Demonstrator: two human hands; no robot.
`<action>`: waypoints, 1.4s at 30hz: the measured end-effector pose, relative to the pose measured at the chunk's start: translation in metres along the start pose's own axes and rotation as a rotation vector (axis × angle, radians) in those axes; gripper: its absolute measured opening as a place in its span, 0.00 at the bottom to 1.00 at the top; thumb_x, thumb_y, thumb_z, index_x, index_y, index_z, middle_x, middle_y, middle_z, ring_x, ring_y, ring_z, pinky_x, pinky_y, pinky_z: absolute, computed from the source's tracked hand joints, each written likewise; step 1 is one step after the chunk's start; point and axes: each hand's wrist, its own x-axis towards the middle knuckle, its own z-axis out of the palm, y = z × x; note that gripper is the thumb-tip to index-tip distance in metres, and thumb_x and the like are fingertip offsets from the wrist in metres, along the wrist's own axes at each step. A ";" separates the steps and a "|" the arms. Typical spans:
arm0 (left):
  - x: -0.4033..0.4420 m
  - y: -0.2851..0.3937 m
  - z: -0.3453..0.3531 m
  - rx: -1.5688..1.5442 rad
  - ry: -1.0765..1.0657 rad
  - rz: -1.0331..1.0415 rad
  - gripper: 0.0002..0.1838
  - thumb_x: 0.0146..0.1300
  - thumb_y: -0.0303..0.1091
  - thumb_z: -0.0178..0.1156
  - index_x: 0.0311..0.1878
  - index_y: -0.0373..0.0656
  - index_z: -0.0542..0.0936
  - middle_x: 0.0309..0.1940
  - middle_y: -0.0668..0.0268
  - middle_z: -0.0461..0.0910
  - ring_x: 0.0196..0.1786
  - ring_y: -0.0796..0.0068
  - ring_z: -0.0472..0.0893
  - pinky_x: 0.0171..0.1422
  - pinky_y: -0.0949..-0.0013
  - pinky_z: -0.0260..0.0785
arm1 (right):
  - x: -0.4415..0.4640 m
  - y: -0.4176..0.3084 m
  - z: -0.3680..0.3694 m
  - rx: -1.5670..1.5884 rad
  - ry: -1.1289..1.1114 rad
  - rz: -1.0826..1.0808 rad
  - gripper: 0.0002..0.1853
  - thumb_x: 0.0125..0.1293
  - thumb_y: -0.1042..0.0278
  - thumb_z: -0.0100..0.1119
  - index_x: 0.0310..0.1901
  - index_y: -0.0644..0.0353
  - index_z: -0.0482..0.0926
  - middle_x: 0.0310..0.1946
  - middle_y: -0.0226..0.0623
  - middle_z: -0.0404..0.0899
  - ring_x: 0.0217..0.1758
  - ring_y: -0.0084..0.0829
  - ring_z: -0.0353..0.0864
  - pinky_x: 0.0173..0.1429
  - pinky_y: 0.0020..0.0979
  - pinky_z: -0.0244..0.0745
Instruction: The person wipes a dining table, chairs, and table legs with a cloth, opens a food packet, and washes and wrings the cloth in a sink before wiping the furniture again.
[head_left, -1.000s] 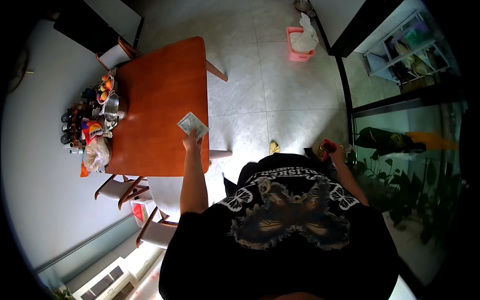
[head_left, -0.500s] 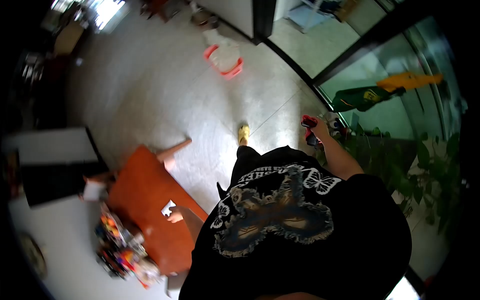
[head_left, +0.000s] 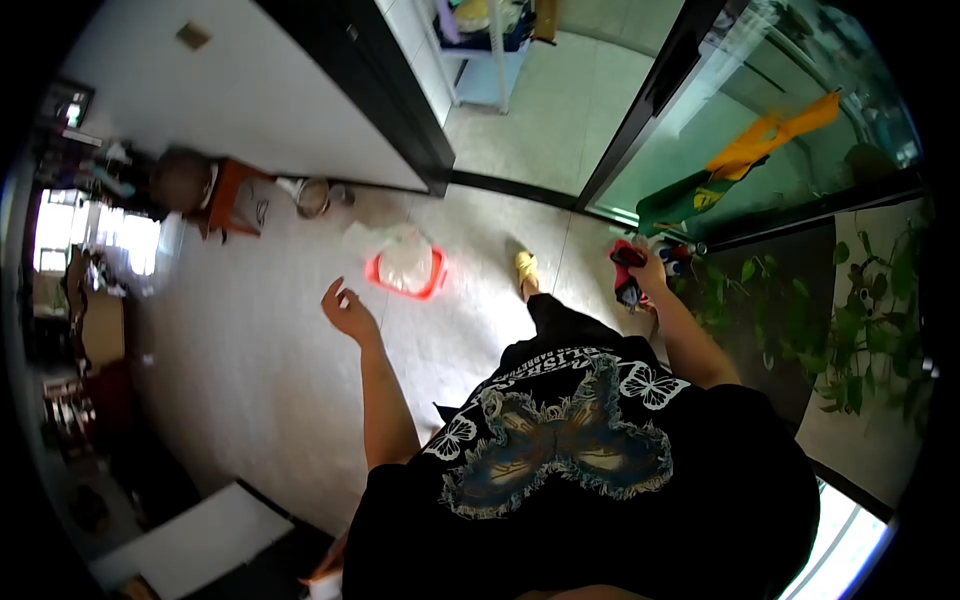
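Note:
My left hand (head_left: 350, 315) is raised in front of me over the floor, its fingers apart and bent, with nothing seen in them. At my right side, my right hand (head_left: 650, 270) is closed on a red and black object (head_left: 626, 275), whose kind I cannot make out. Ahead on the floor, beyond my left hand and apart from it, stands a pink-red tub (head_left: 440, 275) with a pale plastic bag (head_left: 405, 260) in it. One yellow shoe (head_left: 526, 266) shows on my foot.
A dark-framed glass door (head_left: 650, 110) stands ahead, with a white shelf rack (head_left: 497, 75) beyond it. Green and yellow cloth (head_left: 710, 175) hangs at the right near leafy plants (head_left: 850, 330). A reddish-brown stool (head_left: 237, 198) stands by the wall at left.
My view has swung left-to-right toward the doorway. My left hand has left the orange seat and the small white item there is out of sight. The right hand keeps its hold.

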 end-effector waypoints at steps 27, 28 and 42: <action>0.308 0.249 0.636 -0.416 -1.289 0.193 0.06 0.69 0.25 0.61 0.45 0.38 0.85 0.37 0.64 0.86 0.39 0.77 0.84 0.46 0.73 0.76 | 0.448 -0.384 0.014 0.899 0.371 0.332 0.26 0.54 0.76 0.66 0.58 0.66 0.80 0.44 0.42 0.85 0.44 0.37 0.85 0.51 0.38 0.82; 0.308 0.267 0.661 -0.444 -1.327 0.257 0.06 0.70 0.26 0.61 0.45 0.38 0.85 0.37 0.64 0.86 0.38 0.76 0.84 0.46 0.73 0.76 | 0.464 -0.381 0.007 0.968 0.408 0.371 0.25 0.54 0.76 0.66 0.57 0.66 0.80 0.43 0.43 0.85 0.42 0.38 0.86 0.48 0.39 0.83; 0.308 0.437 0.956 -0.343 -1.715 0.564 0.08 0.70 0.29 0.62 0.48 0.39 0.86 0.36 0.65 0.88 0.39 0.77 0.86 0.46 0.71 0.78 | 0.676 -0.332 -0.130 1.402 0.946 0.732 0.23 0.60 0.73 0.67 0.56 0.74 0.78 0.46 0.49 0.85 0.43 0.45 0.89 0.47 0.45 0.88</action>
